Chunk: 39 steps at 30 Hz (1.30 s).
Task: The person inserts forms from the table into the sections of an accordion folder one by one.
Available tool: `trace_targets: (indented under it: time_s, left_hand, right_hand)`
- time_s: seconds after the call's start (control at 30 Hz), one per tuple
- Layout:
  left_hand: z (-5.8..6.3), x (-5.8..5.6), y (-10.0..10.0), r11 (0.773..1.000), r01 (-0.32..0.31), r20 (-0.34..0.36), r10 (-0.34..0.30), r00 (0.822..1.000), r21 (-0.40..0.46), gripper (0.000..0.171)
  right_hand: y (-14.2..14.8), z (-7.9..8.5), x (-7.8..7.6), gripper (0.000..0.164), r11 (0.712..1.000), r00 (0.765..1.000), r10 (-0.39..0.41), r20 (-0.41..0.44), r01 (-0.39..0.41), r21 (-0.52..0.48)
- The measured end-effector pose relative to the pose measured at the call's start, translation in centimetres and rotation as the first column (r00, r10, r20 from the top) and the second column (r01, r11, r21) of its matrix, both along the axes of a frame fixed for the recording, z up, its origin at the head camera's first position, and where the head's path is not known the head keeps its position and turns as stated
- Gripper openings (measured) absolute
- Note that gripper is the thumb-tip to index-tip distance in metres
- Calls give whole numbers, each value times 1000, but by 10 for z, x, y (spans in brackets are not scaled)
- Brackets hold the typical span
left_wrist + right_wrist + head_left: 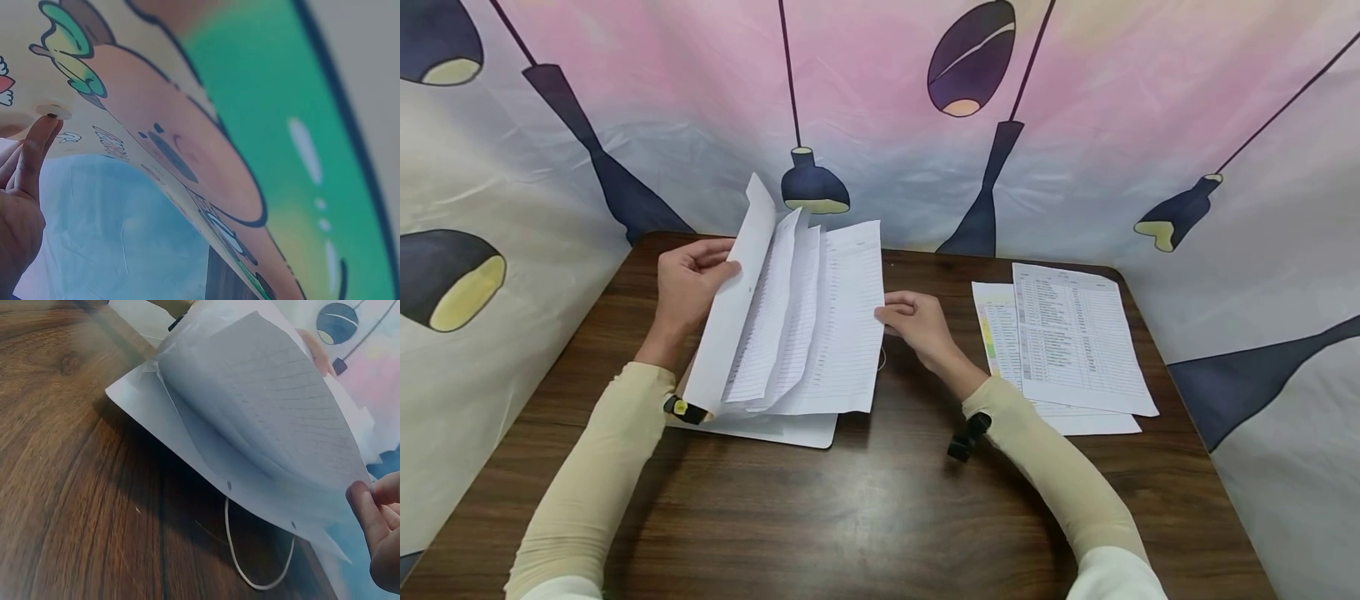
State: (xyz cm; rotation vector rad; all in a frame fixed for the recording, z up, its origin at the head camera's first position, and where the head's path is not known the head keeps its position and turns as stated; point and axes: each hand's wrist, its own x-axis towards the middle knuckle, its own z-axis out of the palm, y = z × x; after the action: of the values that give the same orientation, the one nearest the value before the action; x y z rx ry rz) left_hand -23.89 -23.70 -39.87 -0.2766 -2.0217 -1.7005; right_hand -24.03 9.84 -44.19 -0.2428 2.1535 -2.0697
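A document folder (797, 429) lies tilted open at the left of the table, with lined sheets (850, 325) fanned out inside. Its raised white flap (730, 317) is held near the top by my left hand (688, 279). In the left wrist view, the flap's outer side (181, 144) carries a cartoon print and a round button (55, 112) by my fingertips. My right hand (921, 325) pinches the right edge of a lined sheet between thumb and fingers. A thin cord loop (265, 587) hangs from the folder's edge in the right wrist view.
Two printed sheets (1075, 333) overlap on the right side of the brown wooden table (880, 508). The lower one has coloured cells along its left edge. Behind the table hangs a cloth (895, 150) printed with lamps.
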Motion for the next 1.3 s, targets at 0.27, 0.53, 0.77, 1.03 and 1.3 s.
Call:
trace_targets:
  time_s: [0.27,0.53,0.77,1.03,1.3]
  left_hand:
    - [-1,-1,1,1000,2,-4,-2,1000,0,27]
    - [-2,-1,1,1000,-7,-7,7,1000,-14,27]
    - [0,0,1,1000,-20,-9,20,1000,-18,27]
    - [0,0,2,999,-35,-18,35,999,-28,27]
    - [1,2,4,998,-50,4,50,999,-36,26]
  right_hand:
    - [-24,0,3,28,1000,1000,10,-2,-10,4]
    - [-42,-1,5,31,999,999,33,0,-33,-13]
    - [-57,-1,6,31,998,998,60,25,-60,-27]
    - [-72,-3,5,35,997,995,81,57,-81,1]
    - [-83,-9,2,30,999,998,38,44,-38,-1]
